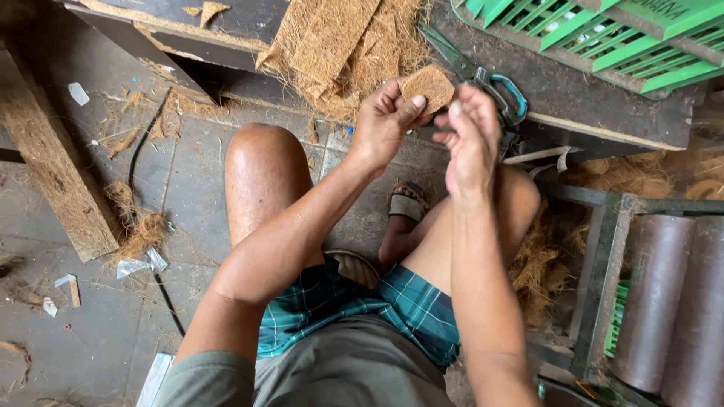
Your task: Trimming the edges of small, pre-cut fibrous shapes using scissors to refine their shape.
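1. left hand (385,124) has its grip closed on a small roundish coir pad (428,87), thumb pressed on the near edge and the fingers curled up behind it, so it's a pinch rather than a full fist

2. right hand (471,143) comes in from the other side of the pad, fingers loosely bent and half open, fingertips touching the pad's right edge. can't really tell if it's properly pinching or just resting against it

3. the pad itself sits right between the two grips, held up in the air above the knees, flat face tilted toward the camera

4. just behind the grips there's a pile of coir sheets (339,45) with loose fibres spilling off, lying on a dark low desk (573,98)

5. right beside the right grip, a bit beyond it, a pair of big shears with blue-grey handles (490,79) lies on that same desk, nobody touching it

6. further out past the shears, a green plastic crate (603,34) sits at the far corner

7. below the grips: bare knees, green plaid shorts (362,305), a foot in a sandal (407,203) on the grey floor (113,316)

8. off to the left of the left grip, well apart, a wooden plank (53,166) lies across the floor with coir scraps around it

9. down to the right of the right grip, two brown rollers (671,294) sit in a metal frame
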